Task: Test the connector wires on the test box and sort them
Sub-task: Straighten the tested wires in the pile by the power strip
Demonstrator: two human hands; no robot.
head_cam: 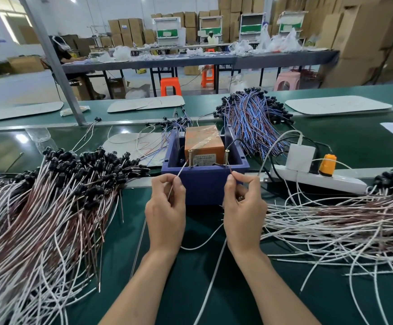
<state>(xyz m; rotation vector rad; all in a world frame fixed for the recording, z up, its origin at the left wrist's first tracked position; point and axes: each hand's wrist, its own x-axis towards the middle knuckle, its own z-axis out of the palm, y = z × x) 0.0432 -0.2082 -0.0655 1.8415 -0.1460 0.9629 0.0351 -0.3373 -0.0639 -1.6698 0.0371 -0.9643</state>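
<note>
Mid-test. Left hand [166, 207] pinches the white lead [179, 177] between thumb and fingers [161, 181], tip at the foot of the left screw [190, 158]. Can't confirm contact. Right hand [245, 207] pinches the brown lead [230, 171] the same way, tip just beside the right screw [227, 158].

Both hands are closed narrow on wire, nothing spare. Slack trails back toward the wearer over the green surface [190, 277].

Handling, my read: the wire is thin, very light and floppy along its length, and only the short end past the pinch holds a line. So grip close to the tip, as now. Grip further back and it'll wander off the screw. Tangling looks the bigger risk than damage.

Containers: blue test box [204, 186], open top, holds an orange unit [203, 143] taped over. The two screws stand upright inside its near wall (presumably the contacts).

Loose stock isn't binned:
- left pile [50, 219]: white/brown wires, black connectors
- right pile [331, 221]: similar
- back pile [251, 118]: blue/brown wires behind the box

Can't tell which pile is pass or fail.
</note>
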